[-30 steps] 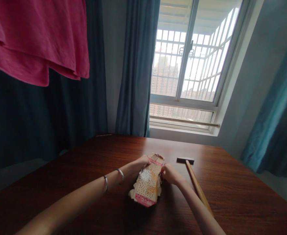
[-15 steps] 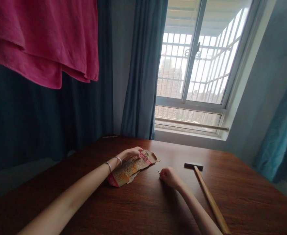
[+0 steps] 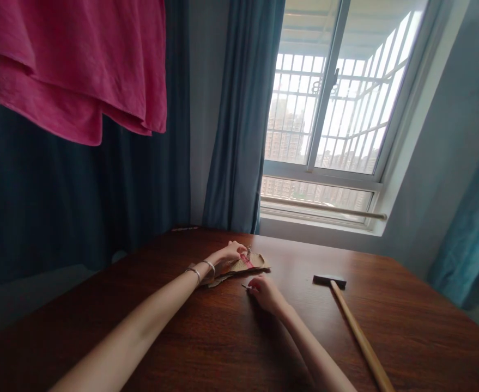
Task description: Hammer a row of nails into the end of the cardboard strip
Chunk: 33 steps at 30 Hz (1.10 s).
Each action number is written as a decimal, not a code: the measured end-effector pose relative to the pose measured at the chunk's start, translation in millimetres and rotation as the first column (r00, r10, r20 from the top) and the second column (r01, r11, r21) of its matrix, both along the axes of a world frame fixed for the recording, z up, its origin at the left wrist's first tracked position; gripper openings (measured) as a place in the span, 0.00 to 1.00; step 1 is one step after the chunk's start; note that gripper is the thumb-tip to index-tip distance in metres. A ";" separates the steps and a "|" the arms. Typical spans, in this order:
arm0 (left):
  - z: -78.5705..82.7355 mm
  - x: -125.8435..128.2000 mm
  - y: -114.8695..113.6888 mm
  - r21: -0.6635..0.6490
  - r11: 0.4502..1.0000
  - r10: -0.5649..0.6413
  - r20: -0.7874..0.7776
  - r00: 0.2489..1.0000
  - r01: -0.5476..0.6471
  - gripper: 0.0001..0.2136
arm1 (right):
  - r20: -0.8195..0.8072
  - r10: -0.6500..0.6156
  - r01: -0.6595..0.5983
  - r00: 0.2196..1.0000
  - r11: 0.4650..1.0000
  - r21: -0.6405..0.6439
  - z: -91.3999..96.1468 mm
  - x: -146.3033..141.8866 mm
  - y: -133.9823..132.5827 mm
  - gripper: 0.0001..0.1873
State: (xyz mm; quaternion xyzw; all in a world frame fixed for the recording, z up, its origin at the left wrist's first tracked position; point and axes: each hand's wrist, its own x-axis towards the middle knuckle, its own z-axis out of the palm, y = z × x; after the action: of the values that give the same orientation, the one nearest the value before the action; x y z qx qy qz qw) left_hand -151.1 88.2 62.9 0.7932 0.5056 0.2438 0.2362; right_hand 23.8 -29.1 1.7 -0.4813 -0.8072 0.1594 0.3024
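A flattened piece of printed cardboard point(image 3: 259, 261), tan with pink and yellow patches, lies on the table with torn edges. My left hand point(image 3: 233, 251) is over its far part, fingers closed at a small bunch of thin dark nails point(image 3: 248, 252) that stand up from the cardboard. Nearer to me, my right hand point(image 3: 265, 293) pinches a short thin nail point(image 3: 246, 287) that points left. This hand is just above the table, apart from the cardboard. The hand and forearm hide much of the cardboard's left side.
To the right a hammer point(image 3: 359, 332) with a dark head and wooden handle lies on the brown table point(image 3: 206, 348). A pink towel point(image 3: 79, 71) hangs at upper left. Blue curtains point(image 3: 239, 120) and a barred window point(image 3: 325, 125) are behind the table.
My right hand has moved left, closer to the cardboard, with the nail in it. My left fingers have gathered at the bunch of nails, which now stands more upright. The cardboard has tilted.
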 end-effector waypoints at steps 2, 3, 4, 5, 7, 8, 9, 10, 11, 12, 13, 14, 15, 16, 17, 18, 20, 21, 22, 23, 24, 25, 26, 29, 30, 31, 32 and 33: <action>-4.7 -0.1 4.8 0.023 1.000 -0.010 -0.020 1.000 0.010 0.11 | -0.035 0.022 -0.023 0.999 0.999 -0.034 -1.0 3.5 2.1 0.08; -7.7 0.7 7.3 0.033 0.999 -0.015 -0.033 0.999 0.016 0.11 | -0.058 0.036 -0.040 0.998 0.997 -0.066 -0.9 5.4 3.7 0.09; -11.2 1.9 9.8 0.043 0.999 -0.017 -0.050 0.999 0.019 0.11 | -0.081 0.048 -0.056 0.996 0.994 -0.098 -0.3 7.2 5.8 0.10; -15.0 3.6 12.1 0.055 0.998 -0.015 -0.071 0.997 0.019 0.12 | -0.100 0.046 -0.057 0.994 0.992 -0.110 0.9 8.8 8.3 0.11; -23.2 7.8 16.0 0.092 0.996 0.012 -0.108 0.994 -0.002 0.15 | -0.124 -0.008 -0.001 0.992 0.997 -0.072 5.2 10.6 14.9 0.10; -27.3 10.2 17.4 0.113 0.993 0.031 -0.121 0.992 -0.017 0.17 | -0.128 -0.047 0.043 0.991 0.998 -0.034 7.9 10.9 18.8 0.10; -31.2 12.8 18.6 0.135 0.991 0.044 -0.127 0.991 -0.027 0.19 | -0.132 -0.086 0.087 0.988 0.996 0.006 10.7 10.8 22.9 0.12; -34.7 15.5 19.5 0.154 0.987 0.053 -0.129 0.990 -0.033 0.21 | -0.129 -0.118 0.124 0.985 0.991 0.043 13.3 10.3 27.1 0.13; -37.7 18.3 20.3 0.169 0.985 0.062 -0.127 0.990 -0.040 0.22 | -0.110 -0.141 0.150 0.984 0.986 0.071 15.6 9.5 31.2 0.16; -40.3 21.3 20.9 0.178 0.983 0.070 -0.127 0.989 -0.046 0.23 | -0.061 -0.154 0.160 0.986 0.983 0.094 17.2 8.5 34.9 0.19; -42.4 24.3 21.4 0.184 0.981 0.080 -0.129 0.988 -0.056 0.22 | 0.008 -0.165 0.163 0.986 0.979 0.120 18.0 7.3 38.2 0.22; -44.2 27.4 21.6 0.186 0.980 0.099 -0.131 0.986 -0.074 0.22 | 0.086 -0.173 0.160 0.981 0.977 0.142 18.0 6.1 40.8 0.24; -45.6 30.5 21.6 0.185 0.978 0.127 -0.137 0.982 -0.101 0.21 | 0.159 -0.176 0.152 0.972 0.976 0.154 17.1 5.0 42.7 0.25; -46.8 33.4 21.1 0.180 0.975 0.157 -0.150 0.976 -0.129 0.19 | 0.214 -0.173 0.141 0.961 0.978 0.156 15.4 4.0 43.9 0.24; -47.8 36.0 20.2 0.177 0.972 0.184 -0.165 0.969 -0.155 0.17 | 0.243 -0.166 0.132 0.956 0.980 0.150 13.1 3.1 44.5 0.23; -48.7 38.4 19.0 0.173 0.969 0.210 -0.184 0.960 -0.179 0.16 | 0.253 -0.160 0.127 0.954 0.981 0.144 10.3 2.6 44.4 0.21; -50.0 41.8 15.7 0.175 0.960 0.252 -0.220 0.942 -0.216 0.15 | 0.262 -0.160 0.127 0.952 0.982 0.138 4.6 2.1 43.0 0.19; -50.2 42.9 14.1 0.183 0.957 0.264 -0.232 0.936 -0.224 0.15 | 0.269 -0.167 0.133 0.948 0.981 0.140 2.0 2.1 42.1 0.18; -50.2 43.6 12.7 0.190 0.955 0.270 -0.238 0.933 -0.228 0.15 | 0.277 -0.177 0.141 0.945 0.980 0.143 -0.1 2.2 41.1 0.18; -50.0 43.9 11.9 0.195 0.954 0.269 -0.237 0.934 -0.226 0.16 | 0.285 -0.187 0.150 0.940 0.978 0.148 -1.7 2.3 40.2 0.18; -49.6 44.0 11.5 0.196 0.956 0.261 -0.231 0.937 -0.218 0.17 | 0.292 -0.197 0.158 0.936 0.976 0.153 -2.8 2.5 39.4 0.18; -49.2 43.9 11.8 0.196 0.959 0.248 -0.222 0.943 -0.206 0.18 | 0.298 -0.207 0.165 0.932 0.973 0.159 -3.3 2.5 38.7 0.18; -48.9 43.8 12.5 0.194 0.963 0.229 -0.211 0.950 -0.188 0.18 | 0.302 -0.215 0.172 0.929 0.971 0.163 -3.5 2.5 38.2 0.18; -49.6 43.4 16.1 0.193 0.971 0.175 -0.175 0.969 -0.140 0.18 | 0.307 -0.226 0.181 0.925 0.969 0.168 -2.8 2.0 37.2 0.17; -50.4 43.3 17.3 0.194 0.972 0.166 -0.163 0.973 -0.133 0.18 | 0.308 -0.229 0.184 0.923 0.969 0.168 -2.6 1.7 37.0 0.17; -51.4 43.2 18.2 0.199 0.972 0.160 -0.150 0.976 -0.129 0.18 | 0.310 -0.231 0.186 0.922 0.968 0.167 -2.4 1.4 36.9 0.18; -52.6 43.1 18.8 0.206 0.970 0.158 -0.138 0.978 -0.128 0.18 | 0.311 -0.233 0.189 0.921 0.968 0.166 -2.3 1.2 36.9 0.18; -53.7 43.1 19.0 0.216 0.968 0.159 -0.126 0.979 -0.130 0.18 | 0.311 -0.235 0.191 0.921 0.968 0.165 -2.3 1.0 36.9 0.18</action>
State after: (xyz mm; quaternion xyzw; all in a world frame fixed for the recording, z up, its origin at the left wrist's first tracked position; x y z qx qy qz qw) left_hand -108.0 107.2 9.1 0.7897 0.5496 0.2545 0.0975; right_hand 24.8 7.8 -0.7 -0.5650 -0.7976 -0.0102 0.2107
